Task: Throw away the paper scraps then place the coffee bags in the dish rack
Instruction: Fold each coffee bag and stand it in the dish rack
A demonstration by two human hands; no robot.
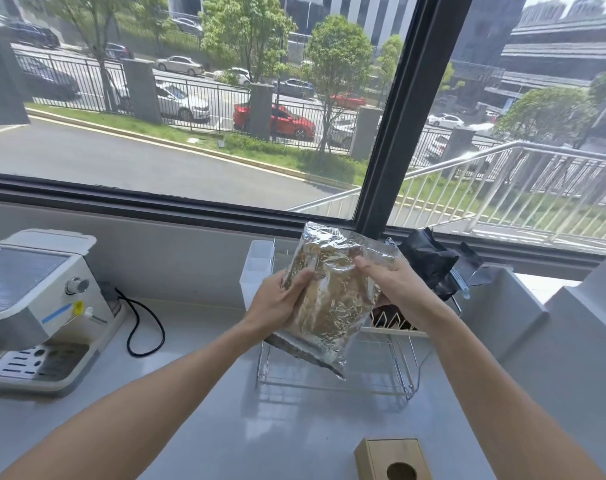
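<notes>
A shiny silver foil coffee bag [332, 299] is held tilted above the white wire dish rack [381, 372]. My left hand [280, 303] grips the bag's left edge. On the bag's upper right side, my right hand [395, 275] is closed around it. A black coffee bag [429, 258] leans in the back right part of the rack, partly hidden behind my right hand. No paper scraps are visible.
A white coffee machine [34, 306] with a black cord [145, 323] stands at the left of the grey counter [197, 427]. A small wooden box with a round hole [391, 459] sits at the front edge. A large window runs along the back.
</notes>
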